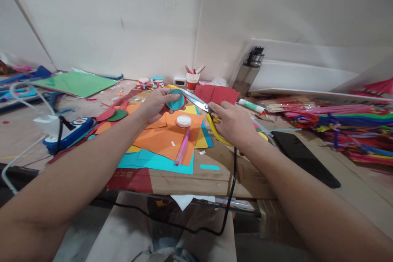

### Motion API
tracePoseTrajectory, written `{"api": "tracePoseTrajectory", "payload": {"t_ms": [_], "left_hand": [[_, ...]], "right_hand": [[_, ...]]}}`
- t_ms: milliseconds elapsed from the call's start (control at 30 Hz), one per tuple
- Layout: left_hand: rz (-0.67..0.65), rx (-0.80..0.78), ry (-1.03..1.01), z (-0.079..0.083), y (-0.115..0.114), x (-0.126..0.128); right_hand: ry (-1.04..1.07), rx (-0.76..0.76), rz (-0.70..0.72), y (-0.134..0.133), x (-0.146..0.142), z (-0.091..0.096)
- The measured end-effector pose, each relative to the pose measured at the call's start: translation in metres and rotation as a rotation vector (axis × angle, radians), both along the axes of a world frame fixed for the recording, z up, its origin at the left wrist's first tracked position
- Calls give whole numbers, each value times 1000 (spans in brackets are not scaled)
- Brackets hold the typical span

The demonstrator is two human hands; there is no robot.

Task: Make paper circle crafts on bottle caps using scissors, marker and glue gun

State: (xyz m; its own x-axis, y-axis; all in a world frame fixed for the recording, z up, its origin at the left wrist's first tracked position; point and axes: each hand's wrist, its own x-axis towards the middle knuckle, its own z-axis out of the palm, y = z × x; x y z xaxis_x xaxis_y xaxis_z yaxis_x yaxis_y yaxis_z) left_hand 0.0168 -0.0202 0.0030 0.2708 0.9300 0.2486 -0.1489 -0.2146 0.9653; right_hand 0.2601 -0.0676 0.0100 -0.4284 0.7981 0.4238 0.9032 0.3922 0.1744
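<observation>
Pinches teal disc (176,100) btwn thumb and fingers of L hand (156,104), up above orange sheets (155,144), prob to leave the rim free for blades. Grips yellow-handled scissors (198,101) in R hand (235,125), fingers closed round handles, blades pointing L, right by top of disc; can't tell if touching, nor how far apart. Likely held off tabletop for a clear view and room to turn disc. Has white lid (183,121) and pink marker (182,147) lying on orange sheets, prob for easy reach.

Re containers: red-and-white cup (193,83) at back, w/ pens (199,69) poking out, prob upright for quick grabbing. L of cup, small striped tub (157,82) w/ teal top; can't see inside. Farther R, dark-topped bottle (246,75) near white board (294,75), contents unclear. Thin sticks (290,105) in clear wrapper, prob to stop rolling.
</observation>
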Motion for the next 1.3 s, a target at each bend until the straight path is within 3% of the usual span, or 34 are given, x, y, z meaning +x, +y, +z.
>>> {"api": "tracePoseTrajectory", "payload": {"t_ms": [533, 767, 1067, 1300], "left_hand": [[29, -39, -20, 4, 2, -2], [-32, -102, 7, 3, 6, -9], [32, 84, 80, -1, 4, -5], [161, 216, 187, -4, -4, 8]], "right_hand": [[-32, -36, 6, -1, -1, 4], [-11, -29, 36, 6, 5, 0], [497, -108, 196, 17, 8, -14], [654, -142, 268, 10, -1, -13]]}}
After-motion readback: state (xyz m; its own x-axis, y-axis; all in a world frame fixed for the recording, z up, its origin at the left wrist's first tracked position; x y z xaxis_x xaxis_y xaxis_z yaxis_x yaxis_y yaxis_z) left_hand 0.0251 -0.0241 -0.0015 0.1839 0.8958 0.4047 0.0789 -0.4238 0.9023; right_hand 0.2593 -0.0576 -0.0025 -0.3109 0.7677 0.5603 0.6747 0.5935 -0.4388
